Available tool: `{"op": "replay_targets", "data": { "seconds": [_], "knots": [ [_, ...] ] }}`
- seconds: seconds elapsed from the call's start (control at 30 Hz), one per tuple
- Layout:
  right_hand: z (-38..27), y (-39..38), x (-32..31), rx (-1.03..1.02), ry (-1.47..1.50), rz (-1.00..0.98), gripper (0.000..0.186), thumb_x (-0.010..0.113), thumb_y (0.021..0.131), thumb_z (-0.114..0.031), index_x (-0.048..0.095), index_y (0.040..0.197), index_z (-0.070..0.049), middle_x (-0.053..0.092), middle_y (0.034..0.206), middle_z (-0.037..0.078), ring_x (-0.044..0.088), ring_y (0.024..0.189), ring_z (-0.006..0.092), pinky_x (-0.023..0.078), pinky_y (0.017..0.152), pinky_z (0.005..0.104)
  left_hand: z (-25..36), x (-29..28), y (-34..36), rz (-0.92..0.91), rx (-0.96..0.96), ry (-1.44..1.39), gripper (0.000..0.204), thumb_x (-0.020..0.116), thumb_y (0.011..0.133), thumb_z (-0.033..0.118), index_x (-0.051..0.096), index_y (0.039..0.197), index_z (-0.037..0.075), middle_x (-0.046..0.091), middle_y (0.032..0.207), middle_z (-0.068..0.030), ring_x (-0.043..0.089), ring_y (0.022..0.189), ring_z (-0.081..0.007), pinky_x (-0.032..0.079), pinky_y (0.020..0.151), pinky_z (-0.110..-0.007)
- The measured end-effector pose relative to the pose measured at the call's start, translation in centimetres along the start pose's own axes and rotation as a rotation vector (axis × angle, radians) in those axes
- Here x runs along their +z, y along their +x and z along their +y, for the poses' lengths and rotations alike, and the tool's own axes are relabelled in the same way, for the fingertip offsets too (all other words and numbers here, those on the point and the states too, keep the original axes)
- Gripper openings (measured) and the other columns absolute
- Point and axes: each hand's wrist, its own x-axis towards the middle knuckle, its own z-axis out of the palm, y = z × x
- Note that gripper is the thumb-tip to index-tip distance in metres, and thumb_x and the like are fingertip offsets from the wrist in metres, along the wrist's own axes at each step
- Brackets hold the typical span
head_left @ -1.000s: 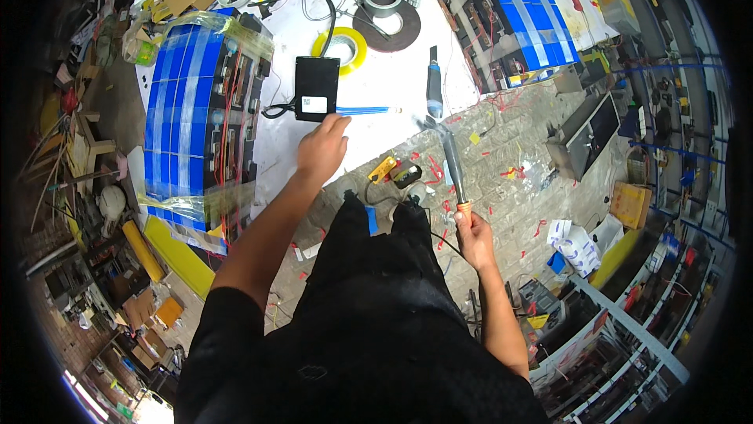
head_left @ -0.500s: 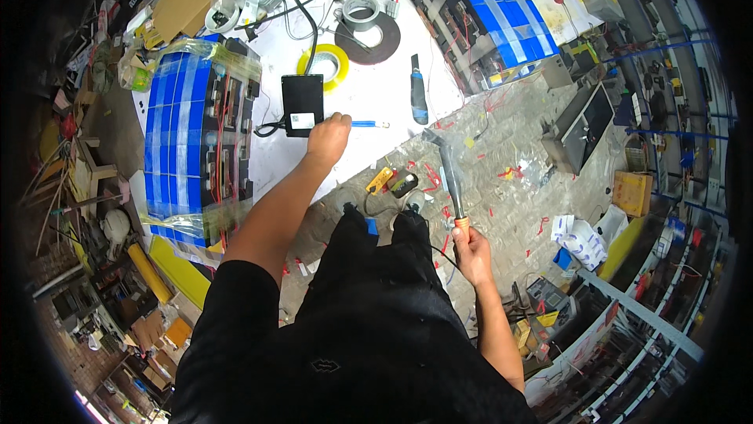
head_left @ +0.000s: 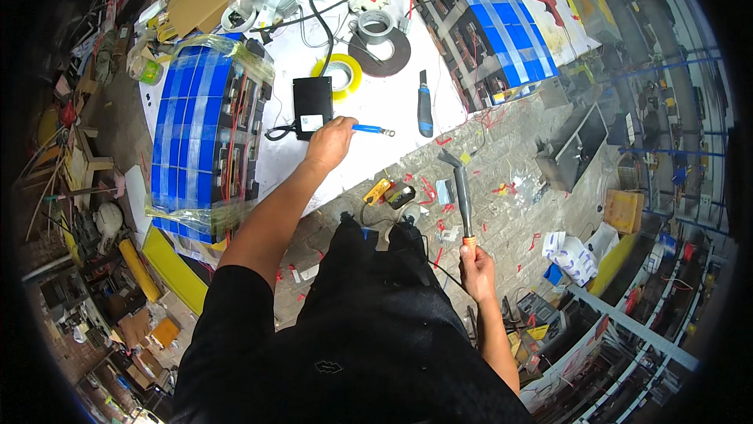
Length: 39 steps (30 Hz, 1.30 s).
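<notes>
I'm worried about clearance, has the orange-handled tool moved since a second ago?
Yes: the orange-handled tool has moved back toward you, its tip farther from the utility knife.

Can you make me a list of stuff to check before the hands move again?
1. Left hand has the blue wires: ok, fingers are closed around them.
2. Right hand holds the long metal tool by its orange handle: ok.
3. Tool tip is apart from the left hand: ok, there's a gap between them.
4. Tool is cool: cannot tell, a picture doesn't show heat.
5. Knife is put away: not ok, it lies on the white table.
6. Floor is tidy: not ok, red scraps lie about.
</notes>
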Motion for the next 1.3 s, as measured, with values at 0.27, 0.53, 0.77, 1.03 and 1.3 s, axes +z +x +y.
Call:
{"op": "replay_targets", "data": {
  "seconds": [0.27,0.53,0.77,1.03,1.3],
  "knots": [
    [0.9,-0.9,0.3,0.019,0.034,0.025,0.033,0.065,0.105,-0.036,0.06,0.086,-0.009,0.048,0.065,-0.009,0.04,0.054,0.0028,0.03,0.049,0.0247,0.6,-1.9,0.9,0.032,-0.037,-0.133,0.02,0.064,0.1,0.016,0.068,0.118,0.009,0.071,0.11,-0.0171,0.068,0.101,-0.0397,0.055,0.088,-0.046],
    [1.5,-0.8,0.8,-0.022,-0.022,0.006,0.032,0.063,0.106,-0.039,0.064,0.097,-0.008,0.045,0.065,-0.01,0.037,0.051,0.002,0.027,0.045,0.0239,0.4,-2.2,1.3,-0.019,-0.008,-0.064,0.022,0.061,0.101,0.017,0.069,0.12,0.009,0.071,0.11,-0.0166,0.068,0.102,-0.04,0.056,0.089,-0.047],
    [2.4,-0.4,1.2,-0.04,-0.133,0.045,0.032,0.064,0.106,-0.036,0.06,0.088,-0.009,0.048,0.065,-0.009,0.041,0.055,0.0022,0.031,0.049,0.0239,0.3,-2.3,1.7,-0.043,-0.003,-0.059,0.021,0.06,0.102,0.018,0.069,0.118,0.009,0.07,0.11,-0.0171,0.068,0.102,-0.0402,0.055,0.088,-0.049],
    [1.5,-1.1,2.1,-0.016,0.023,0.009,0.034,0.065,0.106,-0.038,0.059,0.088,-0.009,0.048,0.064,-0.008,0.04,0.052,0.0021,0.03,0.046,0.0233,0.6,-2.6,1.5,-0.044,-0.046,-0.064,0.02,0.06,0.102,0.018,0.069,0.117,0.009,0.069,0.109,-0.0182,0.067,0.101,-0.041,0.054,0.088,-0.05],
    [1.1,-1.4,2.1,0.004,0.064,0.016,0.033,0.065,0.106,-0.036,0.06,0.088,-0.009,0.048,0.065,-0.009,0.038,0.051,0.0023,0.029,0.046,0.0235,0.4,-2.3,1.7,-0.072,-0.045,-0.04,0.022,0.057,0.104,0.02,0.069,0.118,0.01,0.07,0.113,-0.0156,0.067,0.105,-0.0386,0.054,0.09,-0.049]
  ]
}}
